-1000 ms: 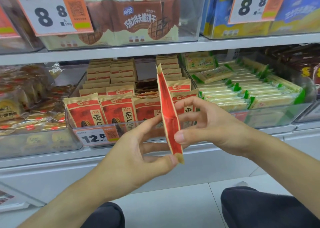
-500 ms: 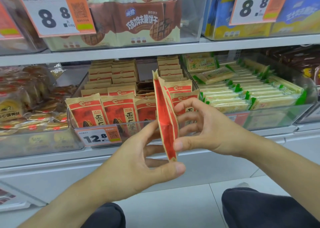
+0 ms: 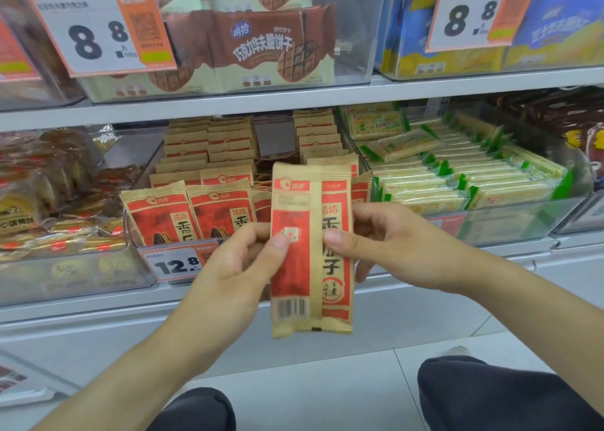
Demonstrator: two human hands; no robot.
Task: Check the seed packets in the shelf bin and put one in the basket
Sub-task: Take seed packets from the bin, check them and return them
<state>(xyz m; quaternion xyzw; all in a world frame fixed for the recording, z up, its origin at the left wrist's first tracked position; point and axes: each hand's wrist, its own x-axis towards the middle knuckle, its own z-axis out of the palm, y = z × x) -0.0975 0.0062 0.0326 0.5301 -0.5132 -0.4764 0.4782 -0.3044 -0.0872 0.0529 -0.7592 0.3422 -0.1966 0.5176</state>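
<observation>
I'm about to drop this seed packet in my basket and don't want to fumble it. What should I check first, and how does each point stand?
1. Packet held securely: ok. The left hand and right hand both pinch the seed packet, one thumb on each side.
2. Packet clear of the shelf bin: ok, it is held up in front of the bin.
3. Printed side readable: ok, the barcode faces the camera.
4. Packet intact: cannot tell, only one face shows.
5. Basket in reach: cannot tell, no basket is in view.
6. Price confirmed: ok, the bin's price tag reads 12.8.
</observation>
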